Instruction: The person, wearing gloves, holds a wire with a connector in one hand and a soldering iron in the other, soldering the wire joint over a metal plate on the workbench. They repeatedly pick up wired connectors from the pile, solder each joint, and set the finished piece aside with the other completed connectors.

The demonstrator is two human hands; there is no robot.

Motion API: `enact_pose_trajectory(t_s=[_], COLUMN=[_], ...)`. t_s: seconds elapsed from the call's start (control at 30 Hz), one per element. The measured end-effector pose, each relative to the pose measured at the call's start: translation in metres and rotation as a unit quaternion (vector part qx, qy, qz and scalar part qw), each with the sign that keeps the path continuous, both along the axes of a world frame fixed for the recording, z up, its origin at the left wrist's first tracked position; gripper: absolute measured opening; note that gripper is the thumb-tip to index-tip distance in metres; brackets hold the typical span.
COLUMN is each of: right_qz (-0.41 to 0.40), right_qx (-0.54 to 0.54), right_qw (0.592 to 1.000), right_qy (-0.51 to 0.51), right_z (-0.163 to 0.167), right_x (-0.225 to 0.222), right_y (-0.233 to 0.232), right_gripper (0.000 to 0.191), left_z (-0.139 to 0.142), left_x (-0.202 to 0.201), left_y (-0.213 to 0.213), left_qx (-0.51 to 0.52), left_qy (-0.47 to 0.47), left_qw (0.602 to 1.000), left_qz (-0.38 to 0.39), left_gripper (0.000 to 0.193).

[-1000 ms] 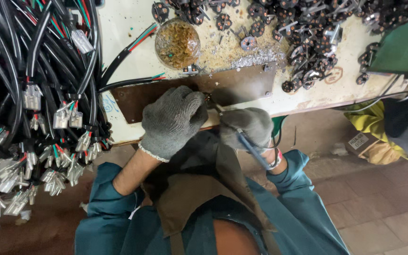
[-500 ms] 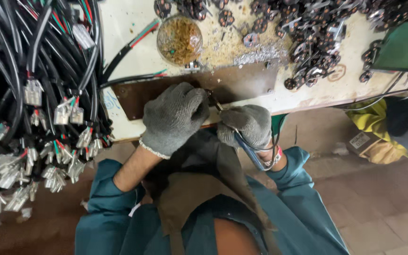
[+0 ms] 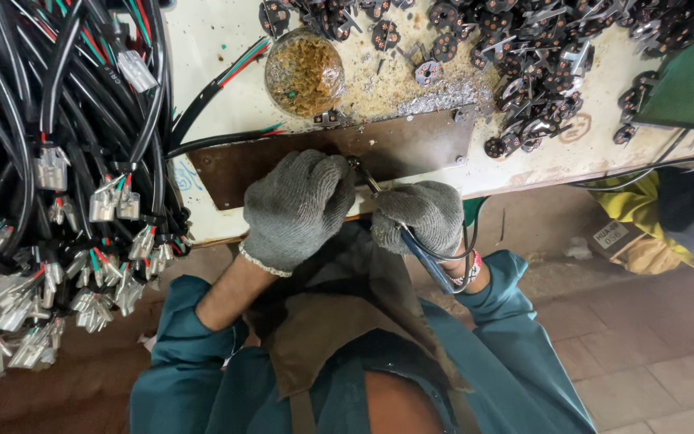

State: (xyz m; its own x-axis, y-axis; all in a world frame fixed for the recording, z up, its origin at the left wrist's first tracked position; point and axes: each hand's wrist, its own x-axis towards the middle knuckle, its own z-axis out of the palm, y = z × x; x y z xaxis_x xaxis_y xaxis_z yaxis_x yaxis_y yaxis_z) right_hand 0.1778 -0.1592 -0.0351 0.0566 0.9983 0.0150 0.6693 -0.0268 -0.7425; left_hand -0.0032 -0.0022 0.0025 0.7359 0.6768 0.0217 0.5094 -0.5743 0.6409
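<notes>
At the workbench (image 3: 202, 48) near edge, a blue-handled tool (image 3: 423, 257) is clamped in the right hand (image 3: 419, 215); the left hand (image 3: 295, 207) (gloved, fisted) is pressed alongside.

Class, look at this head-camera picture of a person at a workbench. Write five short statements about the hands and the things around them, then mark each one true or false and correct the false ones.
1. Both hands wear grey knit gloves. True: left hand, right hand.
2. The right hand grips a blue-handled tool. True.
3. The round dish sits on the floor. False: it stands on the bench, beyond the hands.
4. The cables with white connectors hang to the person's right. False: they hang to the left.
5. Small dark round parts lie heaped on the bench. True.
</notes>
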Motion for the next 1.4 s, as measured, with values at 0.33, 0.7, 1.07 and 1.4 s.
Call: enact_pose_trajectory(t_s=[0.33, 0.7, 1.07, 1.4], right_qz=[-0.108, -0.179, -0.163, -0.145], right_qx=[0.086, 0.052, 0.070, 0.066], right_qw=[0.990, 0.978, 0.979, 0.979], right_qy=[0.011, 0.088, 0.099, 0.128], right_z=[-0.006, 0.012, 0.022, 0.019], right_x=[-0.002, -0.001, -0.019, -0.019], right_y=[-0.005, 0.006, 0.034, 0.034], right_gripper=[0.022, 0.027, 0.040, 0.044], left_z=[-0.004, -0.004, -0.003, -0.005], left_x=[0.004, 0.002, 0.002, 0.001], left_y=[-0.007, -0.006, -0.007, -0.006], left_qx=[0.027, 0.027, 0.016, -0.006], left_qy=[0.020, 0.004, 0.004, -0.003], left_qw=[0.999, 1.000, 1.000, 1.000], left_qz=[0.006, 0.007, 0.008, 0.007], left_gripper=[0.019, 0.018, 0.021, 0.021])
